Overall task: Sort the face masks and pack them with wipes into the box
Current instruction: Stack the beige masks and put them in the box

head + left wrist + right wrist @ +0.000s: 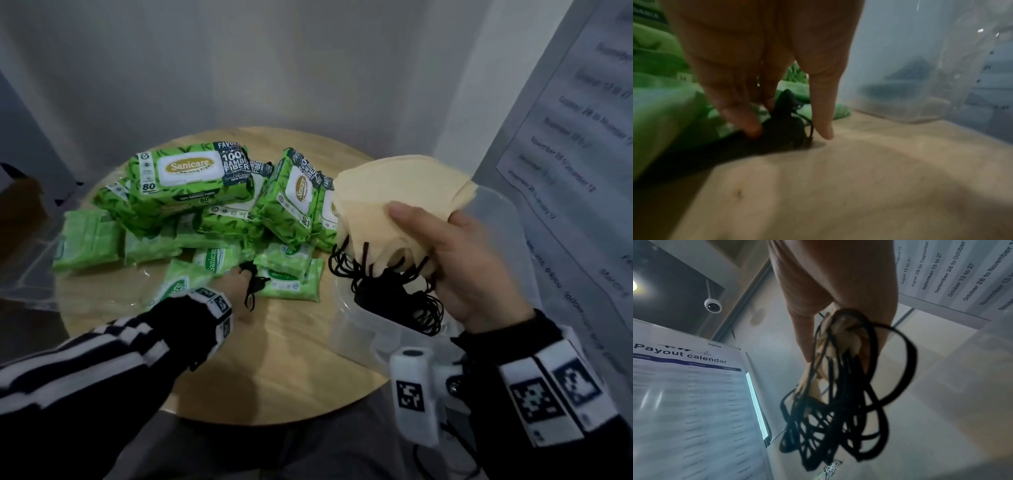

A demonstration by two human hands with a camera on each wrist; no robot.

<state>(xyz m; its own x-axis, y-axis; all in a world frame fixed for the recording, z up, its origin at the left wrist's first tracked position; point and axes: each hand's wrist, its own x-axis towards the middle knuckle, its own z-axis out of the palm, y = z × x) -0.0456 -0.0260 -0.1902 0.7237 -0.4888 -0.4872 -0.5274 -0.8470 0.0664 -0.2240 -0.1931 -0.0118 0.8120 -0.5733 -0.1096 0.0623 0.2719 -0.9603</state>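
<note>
Black mask (785, 129) blurred, half hidden behind fingers (748, 120).

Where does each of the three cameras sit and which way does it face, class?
Head: looks down at the round table, wipes packs, both sleeves and hands.
Left wrist: low over the table, along the left hand pinching a black mask.
Right wrist: faces up along the right hand gripping beige masks, at wall posters.
Shared: head and left wrist show the clear box.
</note>
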